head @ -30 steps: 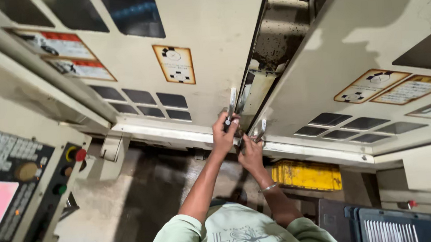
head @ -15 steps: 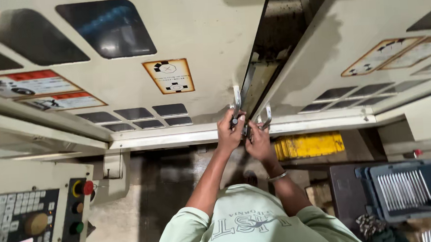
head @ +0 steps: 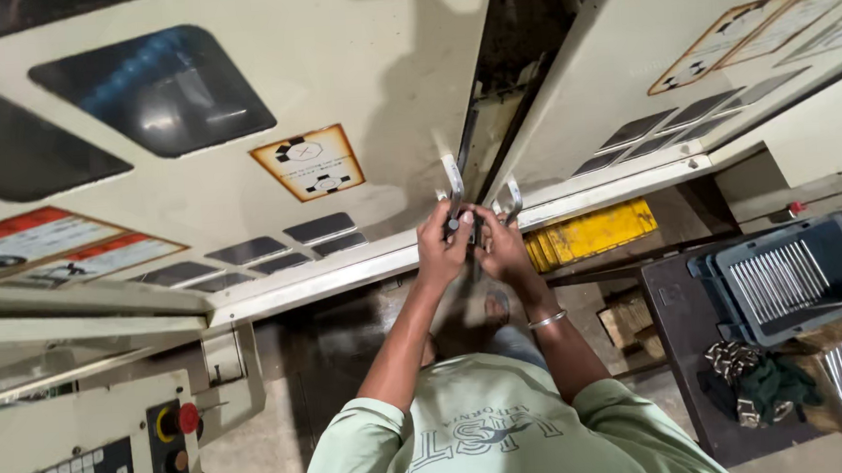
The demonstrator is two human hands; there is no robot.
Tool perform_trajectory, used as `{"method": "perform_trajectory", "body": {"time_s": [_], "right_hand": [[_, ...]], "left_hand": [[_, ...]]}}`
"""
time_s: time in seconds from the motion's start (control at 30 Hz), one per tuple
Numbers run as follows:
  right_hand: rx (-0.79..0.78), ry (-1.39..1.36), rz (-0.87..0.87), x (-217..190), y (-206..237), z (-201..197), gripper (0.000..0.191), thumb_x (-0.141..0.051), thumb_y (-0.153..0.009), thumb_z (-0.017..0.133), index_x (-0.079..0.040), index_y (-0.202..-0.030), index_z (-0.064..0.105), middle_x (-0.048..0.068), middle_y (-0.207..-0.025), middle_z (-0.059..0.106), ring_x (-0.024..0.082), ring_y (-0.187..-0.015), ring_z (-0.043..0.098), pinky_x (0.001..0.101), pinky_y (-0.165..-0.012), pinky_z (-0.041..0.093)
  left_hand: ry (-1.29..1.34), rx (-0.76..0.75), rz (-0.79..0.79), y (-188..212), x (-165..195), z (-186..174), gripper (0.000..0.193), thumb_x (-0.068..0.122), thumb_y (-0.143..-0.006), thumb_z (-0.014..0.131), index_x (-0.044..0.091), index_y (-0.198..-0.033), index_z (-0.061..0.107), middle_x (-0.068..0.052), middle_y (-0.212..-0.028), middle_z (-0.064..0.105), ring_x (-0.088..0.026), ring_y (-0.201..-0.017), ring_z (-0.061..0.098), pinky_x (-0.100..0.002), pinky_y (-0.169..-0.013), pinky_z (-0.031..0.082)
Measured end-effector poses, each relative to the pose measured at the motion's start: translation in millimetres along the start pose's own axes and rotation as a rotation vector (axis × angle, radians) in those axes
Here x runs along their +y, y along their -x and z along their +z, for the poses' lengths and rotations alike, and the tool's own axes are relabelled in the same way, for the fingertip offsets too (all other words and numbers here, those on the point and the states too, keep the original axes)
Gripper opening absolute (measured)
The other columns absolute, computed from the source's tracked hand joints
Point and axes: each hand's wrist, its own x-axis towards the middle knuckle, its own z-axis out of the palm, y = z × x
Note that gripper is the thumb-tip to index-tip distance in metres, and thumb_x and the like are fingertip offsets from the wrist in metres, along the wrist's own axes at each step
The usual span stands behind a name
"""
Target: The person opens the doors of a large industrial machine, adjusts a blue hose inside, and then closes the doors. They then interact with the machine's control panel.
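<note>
Gripping both door handles at the seam: left hand wrapped on the left handle, right hand closed on the right handle, both just beside the dark gap btwn the machine doors. Suggest pulling evenly w/ both arms, wrists straight, fingers clear of the seam. Yellow block sits below the handles.
</note>
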Motion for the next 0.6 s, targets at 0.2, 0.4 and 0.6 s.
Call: {"method": "perform_trajectory", "body": {"time_s": [0.2, 0.4, 0.6], "right_hand": [[-0.135, -0.101, -0.004, 2, -14, -1, 0.071, -0.001, -0.082, 0.067, -0.007, -0.148, 0.041, 0.008, -0.118, 0.076, 0.024, -0.111, 0.071, 0.0413, -0.106, 0.043], [-0.087, 0.059, -0.050, -9, -29, -14, 0.067, -0.006, -0.082, 0.074, -0.007, -0.144, 0.047, 0.009, -0.102, 0.080, 0.026, -0.095, 0.075, 0.0385, -0.100, 0.046], [-0.080, -0.087, -0.049, -12, -47, -35, 0.065, -0.005, -0.082, 0.072, -0.005, -0.142, 0.049, 0.010, -0.093, 0.075, 0.026, -0.084, 0.073, 0.0350, -0.079, 0.053]], "left_hand": [[0.000, 0.040, 0.054, -9, -7, 3, 0.011, 0.013, -0.099, 0.066, 0.004, -0.105, 0.067, -0.009, -0.081, 0.067, -0.018, -0.069, 0.063, -0.032, -0.065, 0.050], [-0.063, 0.025, 0.063, -23, -15, 6, 0.010, 0.012, -0.098, 0.067, 0.004, -0.104, 0.067, -0.011, -0.079, 0.068, -0.025, -0.066, 0.067, -0.035, -0.063, 0.051], [-0.082, 0.053, 0.143, -38, -25, 21, 0.010, 0.009, -0.098, 0.066, 0.002, -0.106, 0.066, -0.013, -0.088, 0.072, -0.025, -0.074, 0.071, -0.035, -0.066, 0.054]]}}
